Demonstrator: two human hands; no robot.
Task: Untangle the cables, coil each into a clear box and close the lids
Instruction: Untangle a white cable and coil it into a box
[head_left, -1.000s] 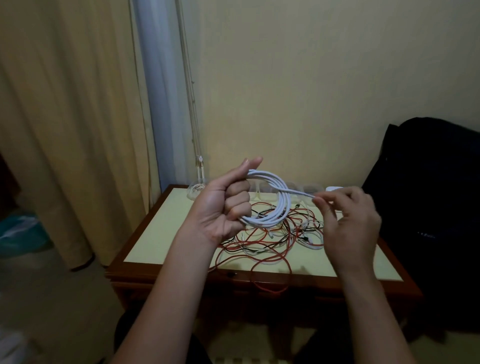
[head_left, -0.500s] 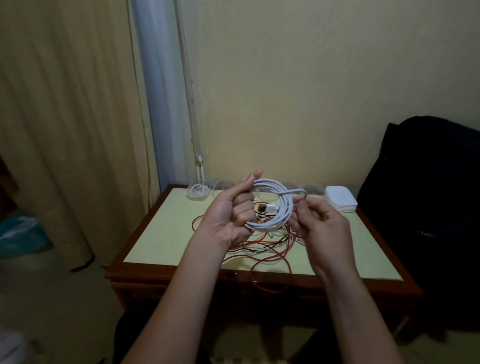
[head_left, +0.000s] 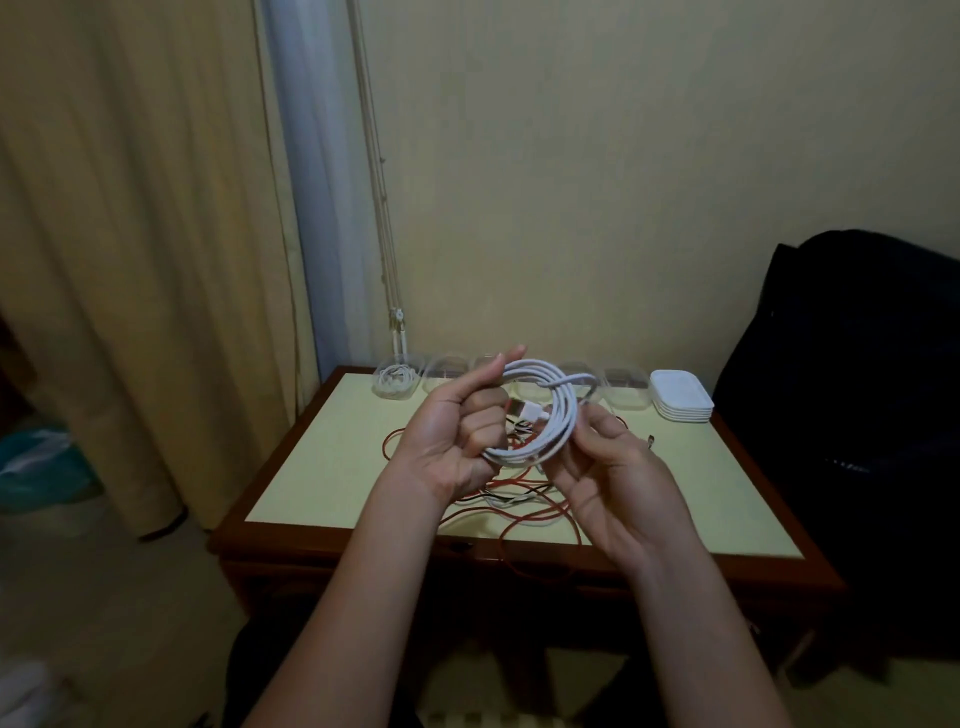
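— Where is the white cable (head_left: 566, 415) sitting?

— It is hanging above the table (head_left: 311, 467) as a neat ring of several turns. The left hand (head_left: 447, 441) is curling its fingers (head_left: 483, 415) through it, and the right hand (head_left: 618, 483) is pinching its right rim.

— And the clear boxes (head_left: 626, 395)?

— They are lying just beyond the fingers. I am judging the right hand nearer the empty ones.

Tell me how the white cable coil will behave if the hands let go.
The white cable probably loosens and springs apart: the left hand and right hand both grip its loops. It seems light, since the two hands alone hold it aloft. Its tight, smooth curves suggest it is flexible, not stiff.
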